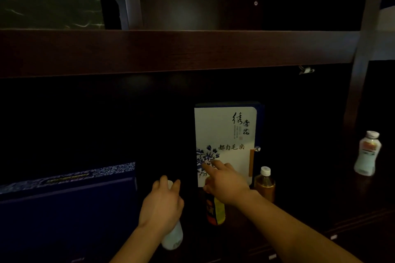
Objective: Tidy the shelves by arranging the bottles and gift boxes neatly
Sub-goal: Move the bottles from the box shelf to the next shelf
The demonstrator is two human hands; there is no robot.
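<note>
My left hand [161,204] is wrapped around a white bottle [174,236], low in the middle of a dark shelf compartment. My right hand [224,182] grips the top of a bottle with a red and yellow label [214,211], its index finger stretched toward a white gift box with blue flowers [224,132] standing upright behind. An amber tea bottle with a white cap [264,183] stands just right of that box. Another white bottle [367,153] stands alone at the far right. A dark blue gift box [68,200] fills the lower left.
A thick wooden shelf board [171,51] runs across above the compartment. Dark marbled boxes [49,0] sit on the upper shelf at left. A wooden upright [361,49] bounds the right side. The lighting is dim and the back of the compartment is black.
</note>
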